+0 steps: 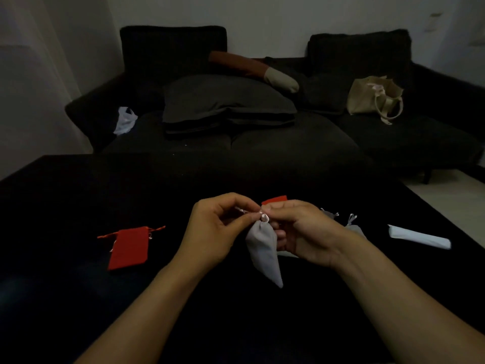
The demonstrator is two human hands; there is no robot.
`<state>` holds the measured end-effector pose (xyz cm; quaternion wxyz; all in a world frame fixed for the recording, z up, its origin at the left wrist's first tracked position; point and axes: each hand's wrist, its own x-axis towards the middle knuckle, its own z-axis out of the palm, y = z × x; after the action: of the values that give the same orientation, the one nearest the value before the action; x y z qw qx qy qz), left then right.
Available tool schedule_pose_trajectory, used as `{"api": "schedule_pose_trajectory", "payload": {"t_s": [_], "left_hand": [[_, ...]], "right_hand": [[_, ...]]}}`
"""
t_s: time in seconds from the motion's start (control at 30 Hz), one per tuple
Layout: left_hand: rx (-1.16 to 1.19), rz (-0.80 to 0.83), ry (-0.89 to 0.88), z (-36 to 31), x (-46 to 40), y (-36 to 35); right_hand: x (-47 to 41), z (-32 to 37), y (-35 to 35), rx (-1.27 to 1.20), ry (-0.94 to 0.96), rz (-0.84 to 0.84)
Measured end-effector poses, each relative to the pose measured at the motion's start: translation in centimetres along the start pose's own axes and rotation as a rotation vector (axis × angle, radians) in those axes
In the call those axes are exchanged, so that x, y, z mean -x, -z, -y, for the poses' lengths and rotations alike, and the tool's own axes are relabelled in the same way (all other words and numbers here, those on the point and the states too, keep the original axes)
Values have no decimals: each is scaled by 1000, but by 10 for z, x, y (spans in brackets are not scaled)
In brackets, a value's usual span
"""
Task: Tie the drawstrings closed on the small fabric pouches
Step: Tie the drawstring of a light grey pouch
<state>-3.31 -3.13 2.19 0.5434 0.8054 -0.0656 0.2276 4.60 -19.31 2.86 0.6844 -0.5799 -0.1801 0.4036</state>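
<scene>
Grey pouch (pixel 263 248): I see it held up above the dark desk (pixel 65 206), neck gathered, body hanging down toward me.
Left hand (pixel 212 232): fingers curled, pinching the pale drawstring (pixel 242 211) at the grey pouch's neck from the left.
Right hand (pixel 301 229): fingers curled, pinching the small loop at the grey pouch's neck from the right; both hands meet at the neck.
Red pouch (pixel 128 248): flat on the desk, well left of the grey pouch, its cords spread to both sides.
Second red pouch (pixel 275 199): just behind the grey pouch, mostly hidden by my right hand.
Other grey pouches (pixel 351 227): on the desk right of the grey pouch, partly behind my right wrist; I cannot tell their number.
White roll (pixel 420 236): on the desk, far right of the grey pouch.
Sofa (pixel 288 143): beyond the desk, carrying cushions and a beige bag (pixel 372 98).
</scene>
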Motion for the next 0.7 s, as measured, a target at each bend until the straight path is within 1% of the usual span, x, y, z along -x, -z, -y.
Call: {"api": "schedule_pose_trajectory", "payload": {"t_s": [0.17, 0.23, 0.3, 0.4, 0.53, 0.7], "left_hand": [[-263, 56, -315, 3, -2, 5], [-327, 93, -374, 4, -4, 7], [-393, 136, -398, 6, -5, 9], [-451, 191, -373, 9, -5, 8], [-452, 202, -280, 8, -3, 6], [-453, 273, -159, 11, -2, 3]], "right_hand": [[-1, -1, -1, -68, -73, -59], [-2, -1, -2, -73, -106, -91], [-1, 0, -3, -38, -136, -116], [1, 1, -5, 5, -168, -120], [-1, 0, -4, 65, -181, -157], [-3, 0, -6, 104, -177, -190]]}}
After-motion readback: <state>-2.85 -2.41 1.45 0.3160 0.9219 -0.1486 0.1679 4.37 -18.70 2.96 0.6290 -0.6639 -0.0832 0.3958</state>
